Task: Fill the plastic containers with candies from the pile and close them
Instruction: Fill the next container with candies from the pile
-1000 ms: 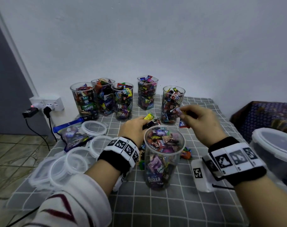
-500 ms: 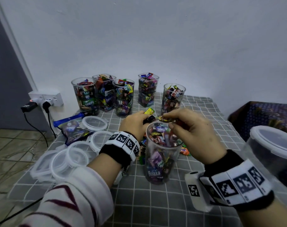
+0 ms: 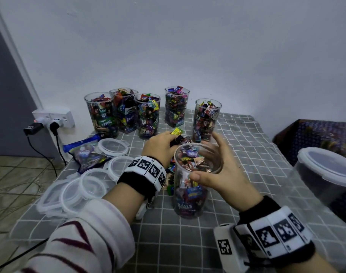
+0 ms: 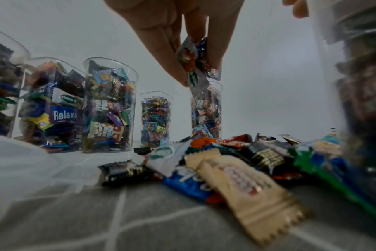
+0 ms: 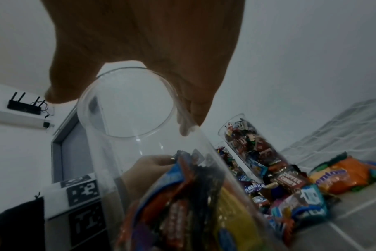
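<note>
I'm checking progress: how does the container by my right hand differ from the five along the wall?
The near container is filled short of its rim; the five back containers are heaped to the brim. The near container stands at the candy pile with the right hand around it; the back containers stand untouched. All are clear and have no lids on.

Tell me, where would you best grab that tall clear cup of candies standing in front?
Probably round its upper wall, from the right side. The container stands upright, round and open-topped; the right hand already spreads there, while the left hand holds candies on the other side.
</note>
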The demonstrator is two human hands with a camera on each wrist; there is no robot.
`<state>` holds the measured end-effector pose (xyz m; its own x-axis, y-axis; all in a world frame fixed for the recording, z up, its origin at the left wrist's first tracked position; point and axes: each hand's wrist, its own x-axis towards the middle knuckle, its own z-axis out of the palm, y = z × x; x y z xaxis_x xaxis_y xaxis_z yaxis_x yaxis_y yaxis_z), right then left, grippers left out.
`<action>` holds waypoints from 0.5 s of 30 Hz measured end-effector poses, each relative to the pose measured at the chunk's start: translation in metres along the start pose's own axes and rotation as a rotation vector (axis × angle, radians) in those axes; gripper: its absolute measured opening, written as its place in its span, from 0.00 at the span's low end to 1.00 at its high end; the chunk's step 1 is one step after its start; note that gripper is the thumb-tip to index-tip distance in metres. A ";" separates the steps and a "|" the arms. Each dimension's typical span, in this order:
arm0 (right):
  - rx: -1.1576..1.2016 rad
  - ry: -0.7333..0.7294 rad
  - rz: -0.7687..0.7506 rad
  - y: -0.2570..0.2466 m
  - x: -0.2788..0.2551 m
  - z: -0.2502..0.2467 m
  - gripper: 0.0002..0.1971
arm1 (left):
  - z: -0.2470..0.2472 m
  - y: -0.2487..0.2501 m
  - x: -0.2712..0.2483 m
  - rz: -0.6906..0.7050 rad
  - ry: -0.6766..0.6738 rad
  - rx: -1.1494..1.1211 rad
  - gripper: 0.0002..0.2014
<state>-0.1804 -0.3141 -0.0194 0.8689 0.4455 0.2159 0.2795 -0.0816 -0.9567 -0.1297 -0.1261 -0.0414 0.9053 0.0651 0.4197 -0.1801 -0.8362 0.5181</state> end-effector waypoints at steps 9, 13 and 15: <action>-0.005 0.041 0.043 -0.003 -0.002 0.002 0.45 | -0.013 0.013 -0.011 0.025 0.092 -0.104 0.13; -0.013 0.046 0.037 -0.005 -0.002 0.004 0.48 | -0.034 0.022 -0.016 0.008 0.183 -0.276 0.09; -0.016 0.052 0.034 -0.005 -0.003 0.004 0.48 | -0.048 0.029 -0.016 -0.019 0.187 -0.386 0.07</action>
<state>-0.1860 -0.3116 -0.0163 0.8981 0.3952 0.1932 0.2553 -0.1107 -0.9605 -0.1680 -0.1247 0.0026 0.8312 0.2057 0.5165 -0.3267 -0.5710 0.7531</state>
